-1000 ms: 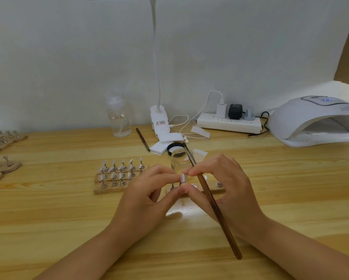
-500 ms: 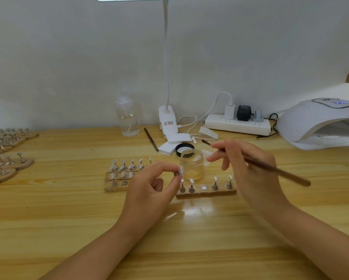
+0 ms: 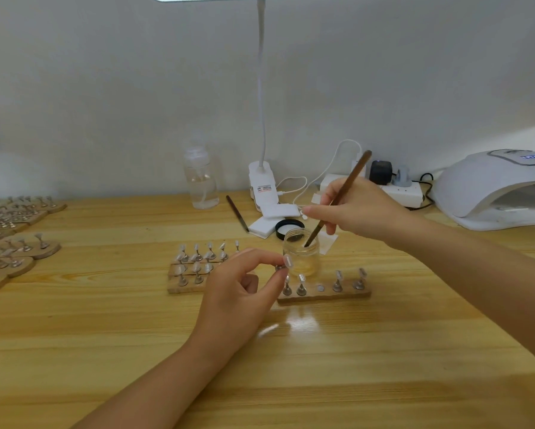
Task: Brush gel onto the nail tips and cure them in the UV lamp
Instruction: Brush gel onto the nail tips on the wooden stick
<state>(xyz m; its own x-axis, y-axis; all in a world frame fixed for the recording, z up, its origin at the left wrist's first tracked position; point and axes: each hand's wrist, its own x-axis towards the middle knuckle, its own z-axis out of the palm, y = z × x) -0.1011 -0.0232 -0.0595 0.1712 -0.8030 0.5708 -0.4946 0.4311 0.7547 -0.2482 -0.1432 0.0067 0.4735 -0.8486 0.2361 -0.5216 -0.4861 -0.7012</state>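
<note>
My left hand (image 3: 238,292) pinches a small metal stand with a white nail tip (image 3: 287,261) between thumb and forefinger, just left of the open glass gel jar (image 3: 301,257). My right hand (image 3: 359,212) grips a brown-handled brush (image 3: 337,199), tilted, with its bristle end dipped into the jar's mouth. A wooden holder strip (image 3: 325,294) in front of the jar carries several nail tips on stands and one bare round slot. The white UV lamp (image 3: 492,187) stands at the far right, its opening facing me.
A second wooden holder (image 3: 195,270) with several nail tips lies left of the jar. More holders (image 3: 15,249) crowd the left edge. Behind are the jar's black lid (image 3: 289,227), white pads, a spare brush (image 3: 237,213), a clear bottle (image 3: 201,184), a clip lamp and a power strip (image 3: 393,193).
My right hand swung the brush upright and dipped its tip into the gel jar. My left hand still holds the nail tip stand, lifted off the strip.
</note>
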